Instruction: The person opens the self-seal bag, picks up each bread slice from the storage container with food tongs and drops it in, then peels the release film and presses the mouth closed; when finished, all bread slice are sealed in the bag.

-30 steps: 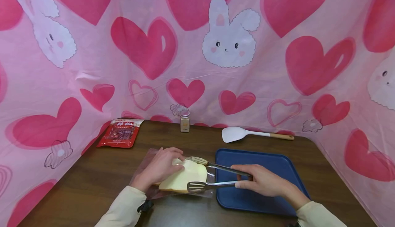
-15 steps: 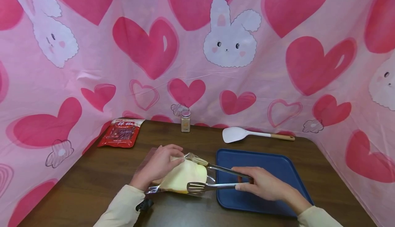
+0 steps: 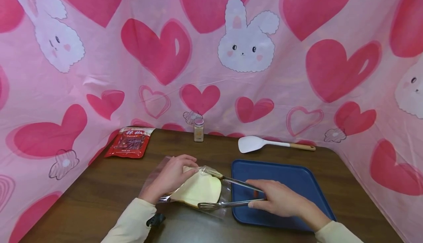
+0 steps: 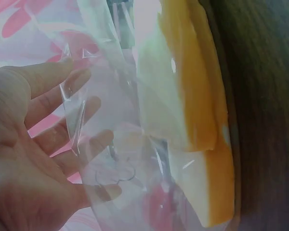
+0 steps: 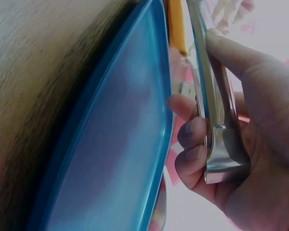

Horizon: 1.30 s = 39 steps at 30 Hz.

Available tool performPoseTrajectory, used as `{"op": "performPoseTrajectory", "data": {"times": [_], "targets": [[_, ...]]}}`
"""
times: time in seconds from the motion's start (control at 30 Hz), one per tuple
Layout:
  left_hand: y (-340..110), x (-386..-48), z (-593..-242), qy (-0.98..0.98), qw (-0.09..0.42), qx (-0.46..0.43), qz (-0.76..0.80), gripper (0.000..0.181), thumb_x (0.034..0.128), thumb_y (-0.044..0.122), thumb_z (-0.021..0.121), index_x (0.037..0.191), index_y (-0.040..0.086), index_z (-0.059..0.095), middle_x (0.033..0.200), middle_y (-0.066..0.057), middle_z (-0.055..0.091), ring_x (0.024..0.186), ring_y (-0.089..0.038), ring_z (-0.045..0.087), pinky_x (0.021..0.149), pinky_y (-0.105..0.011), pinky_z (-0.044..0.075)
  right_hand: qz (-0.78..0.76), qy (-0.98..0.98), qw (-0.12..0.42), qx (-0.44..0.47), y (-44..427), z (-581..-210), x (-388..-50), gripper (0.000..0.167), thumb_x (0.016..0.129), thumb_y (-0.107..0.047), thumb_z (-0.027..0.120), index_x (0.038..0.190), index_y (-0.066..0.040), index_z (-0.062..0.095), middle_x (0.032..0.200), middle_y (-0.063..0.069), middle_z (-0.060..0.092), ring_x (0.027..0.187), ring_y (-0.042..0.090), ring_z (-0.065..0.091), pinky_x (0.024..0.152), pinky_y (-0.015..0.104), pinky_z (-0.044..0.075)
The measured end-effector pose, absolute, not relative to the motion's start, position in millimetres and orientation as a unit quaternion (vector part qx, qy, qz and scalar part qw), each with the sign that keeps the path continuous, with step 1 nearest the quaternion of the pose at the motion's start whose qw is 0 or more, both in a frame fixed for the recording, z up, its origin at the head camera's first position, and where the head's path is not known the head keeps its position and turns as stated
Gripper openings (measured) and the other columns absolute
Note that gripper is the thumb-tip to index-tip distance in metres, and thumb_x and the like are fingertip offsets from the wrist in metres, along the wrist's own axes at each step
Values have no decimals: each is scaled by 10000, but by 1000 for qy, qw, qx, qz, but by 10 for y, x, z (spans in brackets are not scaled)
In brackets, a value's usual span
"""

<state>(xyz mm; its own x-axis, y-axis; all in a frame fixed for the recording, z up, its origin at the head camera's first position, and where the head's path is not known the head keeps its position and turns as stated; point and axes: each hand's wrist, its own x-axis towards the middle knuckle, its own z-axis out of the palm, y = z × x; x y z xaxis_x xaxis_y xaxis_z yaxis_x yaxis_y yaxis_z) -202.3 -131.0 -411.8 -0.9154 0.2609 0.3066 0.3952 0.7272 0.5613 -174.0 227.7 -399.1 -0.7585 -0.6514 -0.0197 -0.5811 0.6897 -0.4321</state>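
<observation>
Pale bread slices (image 3: pixel 200 189) lie in a clear plastic bag (image 4: pixel 113 108) on the table; in the left wrist view two of them overlap, brown crusts outward. My left hand (image 3: pixel 174 175) pinches the bag's film between thumb and index finger, holding it raised, while the other fingers spread behind the film. My right hand (image 3: pixel 281 197) grips metal tongs (image 3: pixel 239 181), thumb on one arm and fingers round the other. The spread tong tips stand at the top and bottom edges of the bread, the upper tip partly behind film. Contact with the bread cannot be made out.
A blue tray (image 3: pixel 290 175) lies under and beside my right hand. Behind stand a small seasoning jar (image 3: pixel 198 130) and a white spatula (image 3: pixel 254 144) with a wooden handle. A red chilli packet (image 3: pixel 130 142) lies at the back left.
My left hand has drawn the bag's film up off the bread by pinching it. The lower tong arm has shifted slightly left and turned at the bread's near edge.
</observation>
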Motion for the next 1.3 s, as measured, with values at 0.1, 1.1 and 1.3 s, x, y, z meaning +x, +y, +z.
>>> {"op": "performPoseTrajectory", "data": {"times": [0.1, 1.1, 1.3], "targets": [[-1307, -2026, -4116, -922, 110, -179, -324, 117, 954, 169, 783, 1034, 104, 838, 1248, -74, 758, 1227, -325, 678, 1131, -606, 440, -179, 920, 64, -342, 2232, -3983, -1718, 713, 961, -583, 703, 1459, -84, 598, 969, -126, 663, 778, -12, 525, 644, 237, 444], [-1288, -2003, -4094, -923, 103, -162, -334, 141, 955, 178, 787, 1057, 94, 834, 1223, -48, 760, 1221, -309, 678, 1089, -550, 506, -141, 923, 10, -359, 2189, -4002, -1633, 612, 990, -543, 686, 1386, -79, 641, 867, -187, 565, 729, -31, 482, 608, 233, 422], [-1292, -1998, -4089, -917, 117, -178, -337, 121, 954, 151, 781, 1036, 79, 834, 1200, -57, 768, 1186, -304, 700, 1060, -535, 531, -125, 920, -14, -371, 2209, -4035, -1627, 542, 1014, -524, 658, 1350, -99, 672, 955, -119, 679, 787, -16, 553, 637, 271, 493]]}}
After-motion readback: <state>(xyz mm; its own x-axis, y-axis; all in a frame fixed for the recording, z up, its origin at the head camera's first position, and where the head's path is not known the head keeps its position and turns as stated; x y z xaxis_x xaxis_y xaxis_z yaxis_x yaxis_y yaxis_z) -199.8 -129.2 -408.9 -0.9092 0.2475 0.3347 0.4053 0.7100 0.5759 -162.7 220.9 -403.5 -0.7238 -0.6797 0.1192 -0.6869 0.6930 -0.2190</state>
